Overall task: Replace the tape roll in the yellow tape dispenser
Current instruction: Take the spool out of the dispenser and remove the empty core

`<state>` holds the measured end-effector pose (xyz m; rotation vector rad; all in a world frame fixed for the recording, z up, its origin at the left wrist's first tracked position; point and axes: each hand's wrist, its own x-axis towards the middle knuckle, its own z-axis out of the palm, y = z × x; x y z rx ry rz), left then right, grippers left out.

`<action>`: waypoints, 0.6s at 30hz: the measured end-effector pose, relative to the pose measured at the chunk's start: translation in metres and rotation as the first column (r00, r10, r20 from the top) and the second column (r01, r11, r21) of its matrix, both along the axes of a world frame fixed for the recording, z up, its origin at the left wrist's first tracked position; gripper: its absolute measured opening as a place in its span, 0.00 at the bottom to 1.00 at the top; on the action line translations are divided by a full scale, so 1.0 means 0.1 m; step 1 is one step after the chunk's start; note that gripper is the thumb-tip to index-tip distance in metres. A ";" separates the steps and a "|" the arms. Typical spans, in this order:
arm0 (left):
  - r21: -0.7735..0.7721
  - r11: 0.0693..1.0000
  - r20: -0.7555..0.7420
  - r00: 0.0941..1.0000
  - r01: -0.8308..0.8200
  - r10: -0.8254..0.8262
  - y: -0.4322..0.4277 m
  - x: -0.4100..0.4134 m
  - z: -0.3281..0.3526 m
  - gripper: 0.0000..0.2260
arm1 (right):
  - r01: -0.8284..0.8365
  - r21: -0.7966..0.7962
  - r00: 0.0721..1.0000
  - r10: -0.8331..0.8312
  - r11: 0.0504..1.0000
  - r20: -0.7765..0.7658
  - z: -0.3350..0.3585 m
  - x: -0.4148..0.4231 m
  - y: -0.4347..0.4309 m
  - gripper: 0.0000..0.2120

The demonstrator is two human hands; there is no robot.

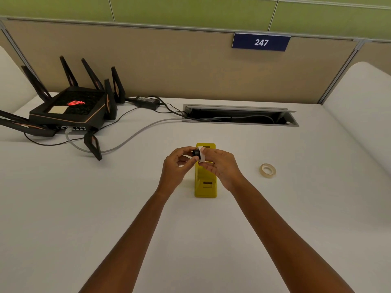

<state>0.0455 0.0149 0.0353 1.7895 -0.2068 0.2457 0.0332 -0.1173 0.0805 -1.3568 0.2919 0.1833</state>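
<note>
Left fingers [184, 149] pinched a black hub [196, 153] and right fingers [209, 153] its white core [202, 155], apparently to part them, the yellow dispenser [205, 187] just below.

Hands: your left hand [177, 166] pinches a black hub [195, 152]; your right hand [220, 168] grips the white core [201, 155] against it | Dispenser: yellow dispenser [205, 187] stands on the desk [275, 208] under both hands | Roll: tape roll [267, 170] lies flat, well to your right | Background: router [69, 108] far left, sign [261, 42] reading 247
</note>
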 end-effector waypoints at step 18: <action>-0.150 0.989 -0.104 0.995 -0.008 -0.007 0.27 0.00 0.04 0.11 | -0.068 0.050 0.997 0.069 0.996 -0.019 0.00 0.10 0.27 0.08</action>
